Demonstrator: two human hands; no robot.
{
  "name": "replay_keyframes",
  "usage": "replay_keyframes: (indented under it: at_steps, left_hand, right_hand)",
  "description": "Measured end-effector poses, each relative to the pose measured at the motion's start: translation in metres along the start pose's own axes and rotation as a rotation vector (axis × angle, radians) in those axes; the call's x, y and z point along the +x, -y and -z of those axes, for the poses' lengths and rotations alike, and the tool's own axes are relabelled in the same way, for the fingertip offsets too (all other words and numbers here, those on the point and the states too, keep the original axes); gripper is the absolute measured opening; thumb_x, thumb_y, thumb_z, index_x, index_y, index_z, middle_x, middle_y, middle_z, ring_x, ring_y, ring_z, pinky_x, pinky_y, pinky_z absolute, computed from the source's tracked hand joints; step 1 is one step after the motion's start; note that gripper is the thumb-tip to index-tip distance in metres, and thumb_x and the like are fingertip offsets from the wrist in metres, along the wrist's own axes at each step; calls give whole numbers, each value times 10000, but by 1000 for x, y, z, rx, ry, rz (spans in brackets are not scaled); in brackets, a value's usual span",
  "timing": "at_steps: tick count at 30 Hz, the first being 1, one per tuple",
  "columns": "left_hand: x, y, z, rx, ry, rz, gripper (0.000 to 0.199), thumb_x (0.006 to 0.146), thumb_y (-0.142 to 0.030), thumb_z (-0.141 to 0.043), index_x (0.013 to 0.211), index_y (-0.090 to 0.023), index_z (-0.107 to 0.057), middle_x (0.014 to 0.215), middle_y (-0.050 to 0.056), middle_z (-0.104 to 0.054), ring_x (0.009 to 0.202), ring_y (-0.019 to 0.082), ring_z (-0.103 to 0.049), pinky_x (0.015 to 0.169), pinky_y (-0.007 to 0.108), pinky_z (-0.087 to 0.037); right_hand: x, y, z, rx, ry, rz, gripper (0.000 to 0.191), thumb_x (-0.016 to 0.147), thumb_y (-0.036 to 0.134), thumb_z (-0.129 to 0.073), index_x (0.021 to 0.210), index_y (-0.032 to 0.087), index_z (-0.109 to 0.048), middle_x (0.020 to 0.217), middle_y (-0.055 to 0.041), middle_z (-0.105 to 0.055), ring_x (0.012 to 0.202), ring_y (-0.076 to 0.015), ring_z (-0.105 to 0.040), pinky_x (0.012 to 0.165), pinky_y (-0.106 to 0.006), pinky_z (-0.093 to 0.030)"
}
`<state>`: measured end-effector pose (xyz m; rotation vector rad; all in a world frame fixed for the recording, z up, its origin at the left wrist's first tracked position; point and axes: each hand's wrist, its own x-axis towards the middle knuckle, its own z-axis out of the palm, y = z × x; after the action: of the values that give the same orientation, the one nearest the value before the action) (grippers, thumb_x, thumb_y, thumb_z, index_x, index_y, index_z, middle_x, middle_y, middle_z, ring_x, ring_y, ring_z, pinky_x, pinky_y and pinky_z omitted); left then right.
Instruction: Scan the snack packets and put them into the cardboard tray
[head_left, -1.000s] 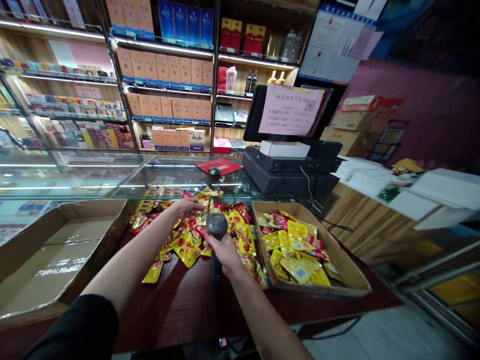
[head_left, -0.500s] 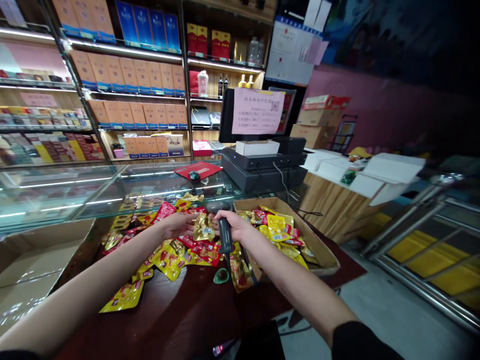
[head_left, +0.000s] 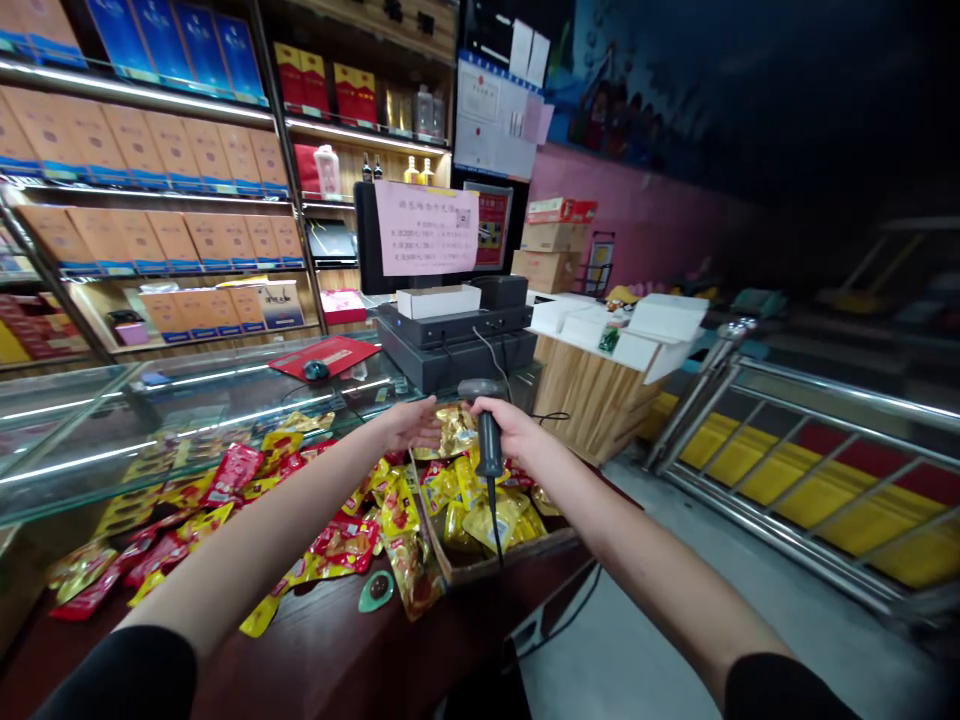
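- Right hand (head_left: pixel 514 430) is gripping scanner (head_left: pixel 490 447), fingers curled.
- Left hand (head_left: pixel 409 425) is hovering, fingers half-extended; gold packet (head_left: pixel 457 434) is lying at 3 o'clock, any hold showing unclearly.

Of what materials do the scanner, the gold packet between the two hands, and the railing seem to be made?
Scanner: probably hard plastic, as it looks dark grey and smooth with a soft sheen.
Gold packet: likely foil or metallised film; its crinkled surface gives bright highlights.
Railing: apparently polished metal, perhaps steel, being silvery with bright streaks.
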<state>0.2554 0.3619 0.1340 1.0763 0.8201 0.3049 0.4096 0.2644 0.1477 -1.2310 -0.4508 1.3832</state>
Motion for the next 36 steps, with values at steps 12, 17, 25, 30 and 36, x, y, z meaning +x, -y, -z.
replay_keyframes:
  at_steps: [12, 17, 25, 30, 36]
  left_hand:
    - [-51, 16, 76, -107, -179, -12, 320, 852, -392, -489, 1035, -132, -524, 928, 116, -617, 784, 215, -638, 695, 350, -529]
    - [-100, 38, 131, -204, -280, -42, 339, 838, -392, -517, 1036, -118, -537, 1001, 149, -609, 853, 235, -637, 715, 352, -532]
    - [-154, 76, 184, -302, -387, -51, 354, 805, -411, -564, 1019, -130, -568, 1022, 144, -624, 896, 239, -636, 747, 357, -534]
    - [-171, 101, 194, -370, -418, -54, 352, 839, -386, -521, 1053, -110, -562, 1080, 162, -606, 933, 249, -629, 764, 369, -532]
    - [-176, 142, 184, -504, -510, -150, 343, 836, -358, -536, 1097, -135, -535, 1187, 159, -544, 985, 264, -608, 794, 412, -528]
  right_hand:
    - [5, -33, -52, -51, 128, -62, 154, 612, 73, -529, 735, 127, -603, 492, 32, -520, 431, -73, -425, 425, -184, -336]
    - [7, -69, -114, -116, 225, -203, 132, 639, 120, -535, 757, 135, -593, 476, 39, -493, 402, -77, -415, 422, -193, -345]
    - [9, -134, -177, -173, 325, -368, 32, 644, 128, -533, 652, 151, -512, 439, 54, -440, 376, -72, -383, 396, -191, -318]
    - [10, -159, -184, -171, 276, -379, 60, 624, 126, -541, 680, 146, -548, 434, 47, -452, 386, -84, -400, 414, -205, -356]
    - [14, -182, -176, -73, 148, -260, 116, 600, 134, -575, 715, 138, -590, 418, 57, -431, 377, -78, -392, 388, -193, -330]
